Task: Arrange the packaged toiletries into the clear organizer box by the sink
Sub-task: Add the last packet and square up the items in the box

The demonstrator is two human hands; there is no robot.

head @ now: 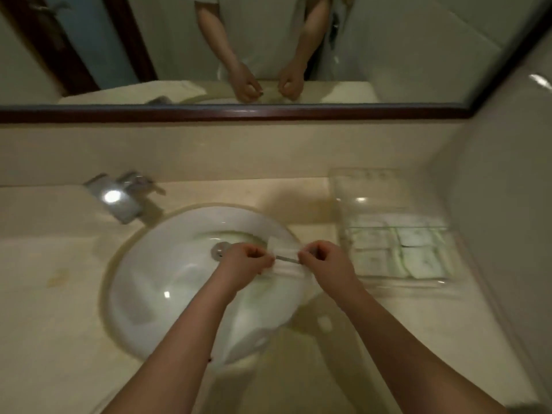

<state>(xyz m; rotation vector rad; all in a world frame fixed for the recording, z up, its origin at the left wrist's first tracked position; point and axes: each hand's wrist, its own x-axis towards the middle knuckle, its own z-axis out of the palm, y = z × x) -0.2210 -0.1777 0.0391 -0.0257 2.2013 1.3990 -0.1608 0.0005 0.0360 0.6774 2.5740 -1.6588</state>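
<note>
- Left hand (243, 259) and right hand (324, 258) each pinch one end of a white packet (285, 258) over the sink (167, 234).
- Packet's long axis runs hand to hand.
- Clear organizer box (388, 204) sits beyond the right hand, the nearer one; packets already inside.

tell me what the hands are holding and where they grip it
A small white flat packet: the left hand pinches its left end, the right hand its right end.

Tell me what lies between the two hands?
A white packet, held at its ends by the left hand and the right hand; the head view shows it.
</note>
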